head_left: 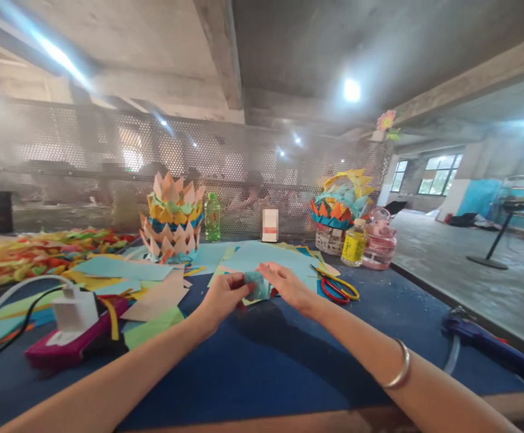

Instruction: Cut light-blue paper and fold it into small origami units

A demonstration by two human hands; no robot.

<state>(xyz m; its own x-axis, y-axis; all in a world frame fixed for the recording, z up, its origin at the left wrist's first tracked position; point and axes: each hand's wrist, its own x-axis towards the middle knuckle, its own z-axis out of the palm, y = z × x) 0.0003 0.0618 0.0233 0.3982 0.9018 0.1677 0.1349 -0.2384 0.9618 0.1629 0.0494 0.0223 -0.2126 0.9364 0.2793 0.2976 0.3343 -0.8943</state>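
Note:
A small folded piece of light blue paper [257, 287] is held up over the dark blue table, between my two hands. My left hand [226, 293] pinches its left side between thumb and bent fingers. My right hand [289, 287] is closed on its right edge, the index finger stretched along the top; its thumb is mostly hidden. Behind the hands lie light blue paper sheets [262, 257] with other colours under them. Right of my right hand rest scissors [336, 287] with red and yellow handles, their blades pointing away to the left.
Layered folded-paper flowers [171, 216] stand back left, near a green bottle [212, 218]. A paper-decorated basket [330, 237], yellow bottle [354, 243] and pink jug [379, 243] are back right. A power strip [58, 352] with charger sits left; a blue glue gun [491, 346] lies right.

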